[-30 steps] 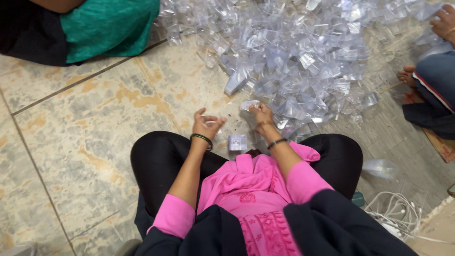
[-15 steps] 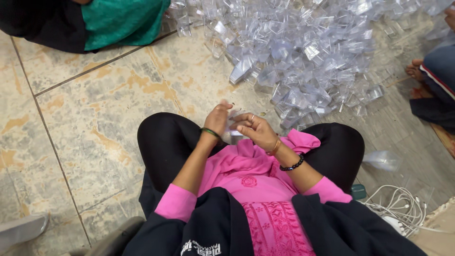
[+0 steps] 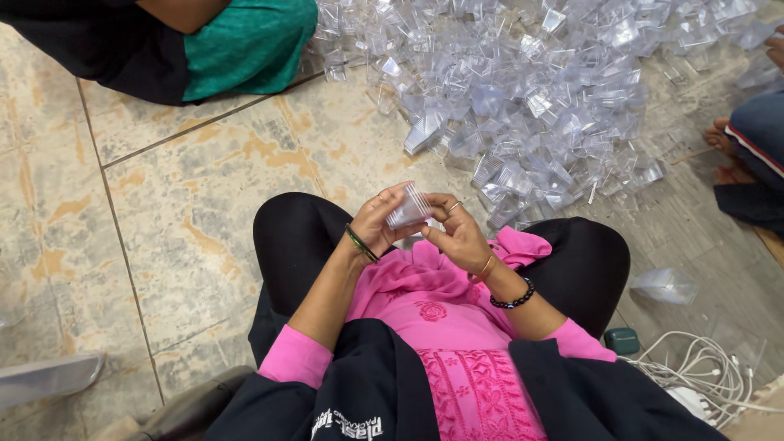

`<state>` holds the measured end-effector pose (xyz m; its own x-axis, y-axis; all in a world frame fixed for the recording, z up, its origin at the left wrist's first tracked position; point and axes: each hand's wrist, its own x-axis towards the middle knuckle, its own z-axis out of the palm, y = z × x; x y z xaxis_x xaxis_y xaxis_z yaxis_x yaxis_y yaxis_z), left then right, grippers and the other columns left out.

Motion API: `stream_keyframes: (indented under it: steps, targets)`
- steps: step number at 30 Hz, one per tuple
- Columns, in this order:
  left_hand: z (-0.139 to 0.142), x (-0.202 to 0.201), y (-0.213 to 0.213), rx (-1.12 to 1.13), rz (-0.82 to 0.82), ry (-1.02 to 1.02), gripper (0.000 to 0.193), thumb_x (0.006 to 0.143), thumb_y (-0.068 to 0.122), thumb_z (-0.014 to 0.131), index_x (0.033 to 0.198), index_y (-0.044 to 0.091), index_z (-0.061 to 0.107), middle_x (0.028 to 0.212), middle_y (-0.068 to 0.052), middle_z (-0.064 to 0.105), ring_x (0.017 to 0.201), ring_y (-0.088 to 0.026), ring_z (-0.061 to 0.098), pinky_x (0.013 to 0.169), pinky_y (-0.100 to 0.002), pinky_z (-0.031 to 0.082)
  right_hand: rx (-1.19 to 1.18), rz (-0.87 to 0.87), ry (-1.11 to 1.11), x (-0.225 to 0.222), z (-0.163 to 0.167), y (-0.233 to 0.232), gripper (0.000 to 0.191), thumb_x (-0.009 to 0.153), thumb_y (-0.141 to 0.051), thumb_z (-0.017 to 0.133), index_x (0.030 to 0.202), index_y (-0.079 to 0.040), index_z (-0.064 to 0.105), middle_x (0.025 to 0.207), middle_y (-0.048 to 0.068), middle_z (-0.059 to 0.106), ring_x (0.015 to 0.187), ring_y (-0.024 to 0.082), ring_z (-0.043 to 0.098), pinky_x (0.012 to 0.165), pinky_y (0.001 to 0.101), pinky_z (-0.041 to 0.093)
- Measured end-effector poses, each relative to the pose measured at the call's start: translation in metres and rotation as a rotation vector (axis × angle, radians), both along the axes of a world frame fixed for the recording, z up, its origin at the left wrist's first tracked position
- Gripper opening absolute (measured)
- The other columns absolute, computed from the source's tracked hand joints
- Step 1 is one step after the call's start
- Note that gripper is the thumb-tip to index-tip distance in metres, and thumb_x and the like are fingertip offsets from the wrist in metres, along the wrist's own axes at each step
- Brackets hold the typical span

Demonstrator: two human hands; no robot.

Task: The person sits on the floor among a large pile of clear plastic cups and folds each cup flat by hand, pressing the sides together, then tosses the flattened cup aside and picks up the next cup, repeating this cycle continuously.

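Hands meet over the lap: left hand [image 3: 377,222] and right hand [image 3: 459,234] both pinch one small clear box [image 3: 408,207] between fingertips, box tilted, just above the pink top [image 3: 445,327] and between the black-clad knees. White cables [image 3: 702,367] and a small dark green case [image 3: 622,340] lie near right on the tile floor [image 3: 188,212], with a lone clear piece [image 3: 665,286] just beyond them. Pile [image 3: 539,90] of clear boxes spreads far right; another person's green garment [image 3: 245,45] far left, a bare foot [image 3: 723,135] at right edge.

Bright, even light; edges perhaps slightly distorted.
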<state>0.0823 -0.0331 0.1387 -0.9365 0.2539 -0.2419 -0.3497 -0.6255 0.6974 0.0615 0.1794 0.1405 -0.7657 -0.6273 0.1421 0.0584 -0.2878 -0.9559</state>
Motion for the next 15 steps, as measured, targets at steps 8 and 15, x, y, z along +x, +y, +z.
stream_keyframes:
  steps: [8, 15]
  targets:
    - [-0.008, 0.003, 0.008, 0.137, -0.011, -0.217, 0.062, 0.109, 0.051, 0.049, 0.141, -0.002, 0.050, 0.128, -0.023, 0.063, 0.110, -0.033, 0.068, 0.091, -0.045, 0.061, 0.159, -0.117, 0.137, 0.003, 0.000, 0.008, 0.037, 0.099, 0.001, 0.067, 0.134, 0.003, 0.058, 0.126, 0.009, 0.068, 0.117, 0.014, 0.064, 0.098, 0.0270, 0.054]
    - [0.012, 0.027, 0.020, -0.607, 0.180, 0.408, 0.086, 0.083, 0.012, 0.084, 0.153, 0.004, 0.034, 0.144, -0.016, 0.049, 0.126, -0.022, 0.057, 0.101, -0.036, 0.055, 0.042, -0.125, -0.084, -0.001, -0.014, 0.015, 0.028, 0.099, -0.004, 0.067, 0.126, 0.002, 0.062, 0.108, 0.005, 0.075, 0.096, 0.009, 0.071, 0.075, 0.0195, 0.055]
